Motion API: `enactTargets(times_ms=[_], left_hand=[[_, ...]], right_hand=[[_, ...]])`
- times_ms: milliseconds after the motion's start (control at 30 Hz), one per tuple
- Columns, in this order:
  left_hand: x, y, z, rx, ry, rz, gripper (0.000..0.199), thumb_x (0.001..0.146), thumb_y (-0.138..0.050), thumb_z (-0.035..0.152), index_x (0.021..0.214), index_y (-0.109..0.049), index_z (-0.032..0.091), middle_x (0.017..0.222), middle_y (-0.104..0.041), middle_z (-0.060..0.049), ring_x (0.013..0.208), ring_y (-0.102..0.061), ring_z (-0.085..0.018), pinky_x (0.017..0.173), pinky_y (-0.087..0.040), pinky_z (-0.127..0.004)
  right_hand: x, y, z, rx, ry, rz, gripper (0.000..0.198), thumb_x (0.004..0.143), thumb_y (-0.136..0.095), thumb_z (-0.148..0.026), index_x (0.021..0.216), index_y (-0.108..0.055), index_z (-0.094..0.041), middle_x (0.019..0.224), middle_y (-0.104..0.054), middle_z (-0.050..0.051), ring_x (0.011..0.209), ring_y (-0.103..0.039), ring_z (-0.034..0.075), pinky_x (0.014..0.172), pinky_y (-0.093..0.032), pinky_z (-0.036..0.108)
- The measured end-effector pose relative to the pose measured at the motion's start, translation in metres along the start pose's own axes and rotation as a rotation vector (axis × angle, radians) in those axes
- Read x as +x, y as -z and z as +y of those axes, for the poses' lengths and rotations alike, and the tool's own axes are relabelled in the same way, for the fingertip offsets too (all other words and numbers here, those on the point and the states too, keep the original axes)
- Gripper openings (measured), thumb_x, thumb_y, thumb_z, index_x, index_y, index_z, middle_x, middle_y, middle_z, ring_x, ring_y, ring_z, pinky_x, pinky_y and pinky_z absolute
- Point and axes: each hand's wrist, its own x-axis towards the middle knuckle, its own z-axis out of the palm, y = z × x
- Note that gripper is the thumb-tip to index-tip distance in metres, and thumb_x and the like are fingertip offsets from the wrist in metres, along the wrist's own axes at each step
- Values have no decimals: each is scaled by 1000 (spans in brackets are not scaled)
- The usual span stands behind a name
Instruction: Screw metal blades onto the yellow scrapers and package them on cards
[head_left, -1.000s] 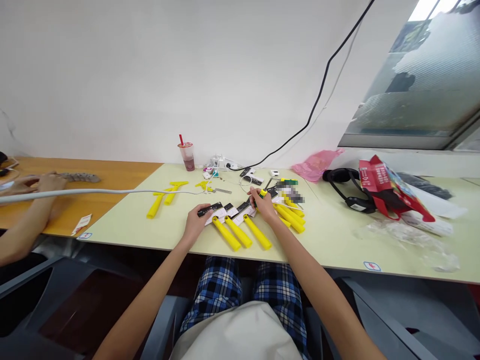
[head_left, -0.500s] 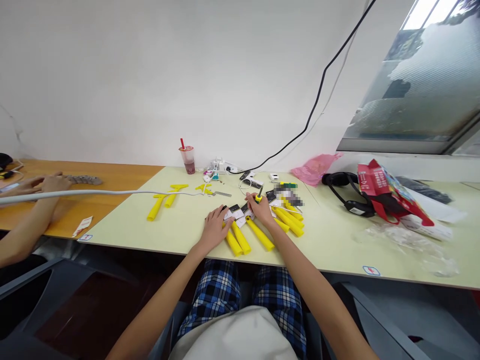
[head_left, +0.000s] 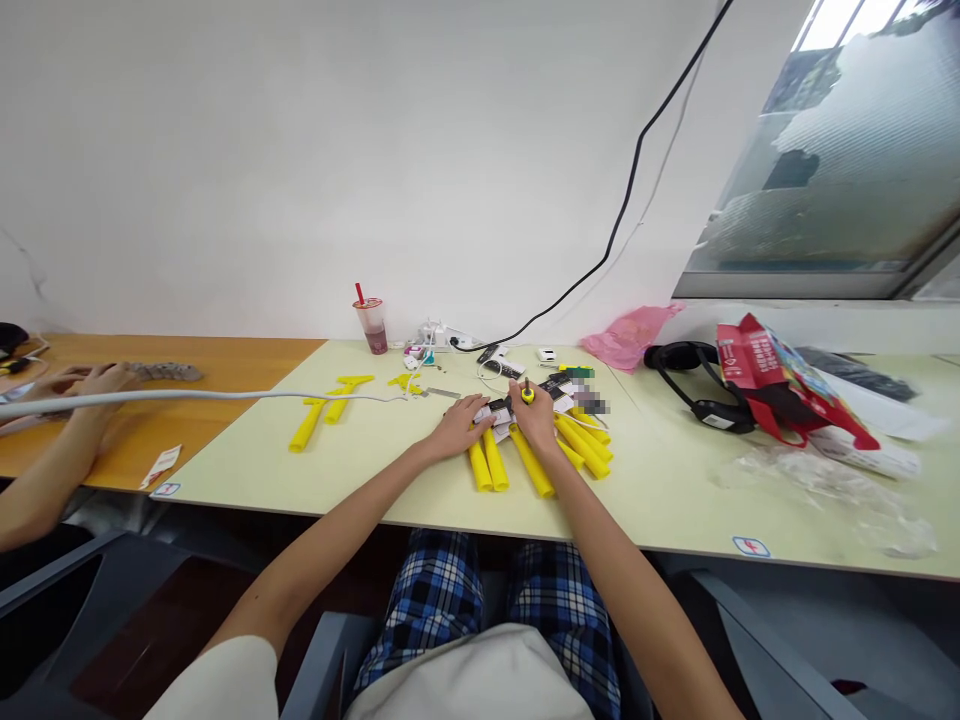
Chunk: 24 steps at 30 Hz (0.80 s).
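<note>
My left hand (head_left: 456,428) lies flat with its fingers stretched out, resting on the black-and-white cards (head_left: 501,408) at the heads of several yellow tube handles (head_left: 531,462). My right hand (head_left: 534,416) is closed round a yellow-and-black pen-like tool (head_left: 528,394), held upright over the cards; its lower end is hidden. Wrist and forearm lie close above the handles. More yellow handles (head_left: 587,450) fan out to the right of this hand. To the left lie yellow T-shaped pieces (head_left: 306,428), apart from both hands.
A drink cup with a red straw (head_left: 373,330) stands by the wall near a power strip (head_left: 442,335). A white cable (head_left: 225,395) crosses the left side. Headphones (head_left: 701,390), a red bag (head_left: 780,380) and clear plastic (head_left: 832,490) lie right. A co-worker's hands (head_left: 97,380) are far left.
My left hand has shifted right and a little away from me along the cards. My right hand has moved slightly right, and its tool stands more upright.
</note>
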Motion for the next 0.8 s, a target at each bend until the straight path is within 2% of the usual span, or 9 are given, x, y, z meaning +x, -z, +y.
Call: enactTargets(times_ms=[100,200,333,433,533,633,800], left_hand=[[15,21,-4,-67,-38,9,32,82,-91,35,112,-82,26,135,-75,-15,139,-62,-34,132,-33,-47],[27,54,-19,85,14,163,25,87,-86,36,110,-81,26,129,-77,-13,135,-64,-32,129,-37,-46],[30,98,-48,196,98,292,26,88,-82,30,113,-78,23,133,-74,-16,140,-60,-35,131,-32,-50],[27,119,-65,266,148,345,31,87,-80,26,118,-77,21,140,-71,-19,145,-56,-38,131,-30,-49],[24,131,-75,335,203,378,37,85,-79,23,121,-76,17,145,-68,-23,149,-50,-43,132,-26,-53],[22,136,-78,390,247,393,34,83,-78,22,117,-77,16,143,-68,-25,151,-47,-45,132,-24,-56],[20,137,-80,427,253,339,10,83,-78,23,93,-79,20,119,-77,-21,134,-61,-43,125,-38,-52]], right_hand=[[-3,0,-1,-6,15,7,59,93,-58,-81,74,-59,-26,70,-63,4,76,-55,23,70,-47,33],[-4,-1,-2,-2,28,17,60,93,-58,-83,74,-59,-26,69,-63,4,76,-54,23,70,-46,33],[-4,0,-4,6,25,40,60,93,-58,-82,73,-59,-25,70,-64,4,75,-54,23,73,-46,35],[-4,0,-4,19,9,54,60,94,-58,-80,73,-61,-24,74,-68,6,74,-56,23,76,-47,36],[-5,-1,-3,32,-13,54,59,95,-58,-79,73,-61,-24,73,-68,6,72,-58,23,75,-47,37],[-5,-2,0,59,-40,52,59,94,-60,-81,74,-63,-24,68,-67,6,70,-59,24,71,-48,37],[-3,-4,9,89,-72,20,61,91,-60,-84,80,-63,-24,67,-66,5,67,-58,23,66,-48,36]])
